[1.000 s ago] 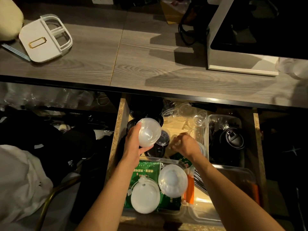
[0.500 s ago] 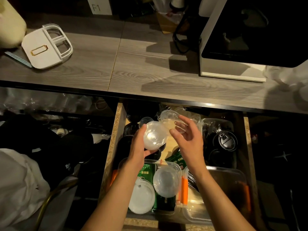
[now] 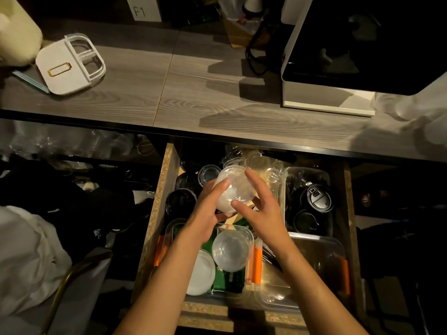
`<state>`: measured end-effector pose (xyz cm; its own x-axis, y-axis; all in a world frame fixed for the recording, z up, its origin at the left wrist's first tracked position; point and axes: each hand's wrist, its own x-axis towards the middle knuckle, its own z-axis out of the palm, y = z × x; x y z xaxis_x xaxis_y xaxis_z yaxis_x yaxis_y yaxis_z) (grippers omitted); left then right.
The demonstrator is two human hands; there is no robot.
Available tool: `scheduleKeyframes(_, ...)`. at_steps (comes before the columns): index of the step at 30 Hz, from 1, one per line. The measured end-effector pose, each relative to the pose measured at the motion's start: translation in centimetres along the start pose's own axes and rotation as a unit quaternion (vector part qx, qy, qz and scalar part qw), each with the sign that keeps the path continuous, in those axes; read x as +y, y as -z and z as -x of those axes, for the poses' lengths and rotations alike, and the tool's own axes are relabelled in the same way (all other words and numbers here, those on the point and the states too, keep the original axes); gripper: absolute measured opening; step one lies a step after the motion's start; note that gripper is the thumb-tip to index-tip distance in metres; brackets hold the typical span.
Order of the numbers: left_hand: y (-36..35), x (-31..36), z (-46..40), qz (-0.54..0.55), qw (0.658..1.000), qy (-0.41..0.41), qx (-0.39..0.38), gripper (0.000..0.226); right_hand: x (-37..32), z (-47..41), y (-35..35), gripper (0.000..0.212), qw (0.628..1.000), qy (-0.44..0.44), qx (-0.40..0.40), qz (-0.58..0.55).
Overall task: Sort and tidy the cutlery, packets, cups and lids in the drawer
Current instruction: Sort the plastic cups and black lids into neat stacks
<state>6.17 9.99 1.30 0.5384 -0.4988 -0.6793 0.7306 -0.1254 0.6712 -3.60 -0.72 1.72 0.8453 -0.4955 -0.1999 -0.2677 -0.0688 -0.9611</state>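
Observation:
The drawer (image 3: 154, 213) stands open below the counter. My left hand (image 3: 205, 211) grips a clear dome lid (image 3: 229, 189) above the drawer's middle. My right hand (image 3: 262, 210) holds the same lid stack from the right, thumb on its front and fingers over its top. Below them, a clear tray (image 3: 169, 228) holds green packets (image 3: 229, 279), a white lid (image 3: 200, 274) and another clear dome lid (image 3: 231, 253). Orange-handled cutlery (image 3: 257, 264) lies beside it. Black lids (image 3: 316, 199) fill a clear bin at the right. Black cups (image 3: 180, 201) stand at the left, small clear cups (image 3: 261, 160) at the back.
A grey wood counter (image 3: 193, 105) overhangs the drawer's back. On it lie a white container lid (image 3: 70, 66) and a white appliance (image 3: 326, 100). Dark and white cloth (image 3: 36, 250) and a chair frame (image 3: 63, 286) sit left of the drawer. A clear bin (image 3: 314, 262) is at front right.
My right hand rose from the drawer with a clear lid and brought it against the lid in my left hand. Both hands now meet on the stack.

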Motion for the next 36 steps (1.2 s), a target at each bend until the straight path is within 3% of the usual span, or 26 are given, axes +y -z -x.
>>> scheduleKeyframes(2,-0.5,-0.1,0.4,0.009,1.000,-0.007,0.007,0.042,-0.8,0.2,1.0,0.067,0.998,-0.002,-0.007,-0.064)
scheduleKeyframes(6,-2.2,-1.1,1.4,-0.006,1.000,-0.024,-0.011,0.080,-2.4,0.7,2.3,0.056,0.985,-0.086,0.028,-0.149)
scheduleKeyframes(8,-3.5,-1.5,2.4,-0.025,0.999,-0.035,-0.018,0.086,-3.0,1.2,3.0,0.044,0.968,-0.136,0.028,-0.209)
scheduleKeyframes(15,-7.4,-3.4,6.5,-0.056,0.995,-0.030,-0.076,0.054,-2.5,5.3,7.2,0.055,0.924,-0.238,0.007,-0.301)
scheduleKeyframes(20,-9.4,-5.8,8.0,-0.051,0.993,-0.018,-0.106,0.034,-1.3,8.2,9.3,0.045,0.939,-0.206,0.038,-0.272)
scheduleKeyframes(25,-10.7,-9.2,8.0,-0.064,0.991,0.020,-0.116,0.065,1.0,11.0,11.1,0.043,0.965,-0.153,0.055,-0.205)
scheduleKeyframes(27,-11.1,-11.0,7.7,-0.090,0.993,0.048,-0.062,0.071,2.8,11.6,11.1,0.039,0.965,-0.187,0.069,-0.170)
scheduleKeyframes(30,-11.1,-14.0,7.0,-0.101,0.991,0.086,0.029,0.061,6.7,12.2,10.7,0.034,0.941,-0.289,0.073,-0.161)
scheduleKeyframes(36,-10.4,-18.7,4.8,-0.113,0.981,0.144,0.057,0.036,11.7,12.5,10.6,0.048,0.926,-0.374,0.012,-0.055)
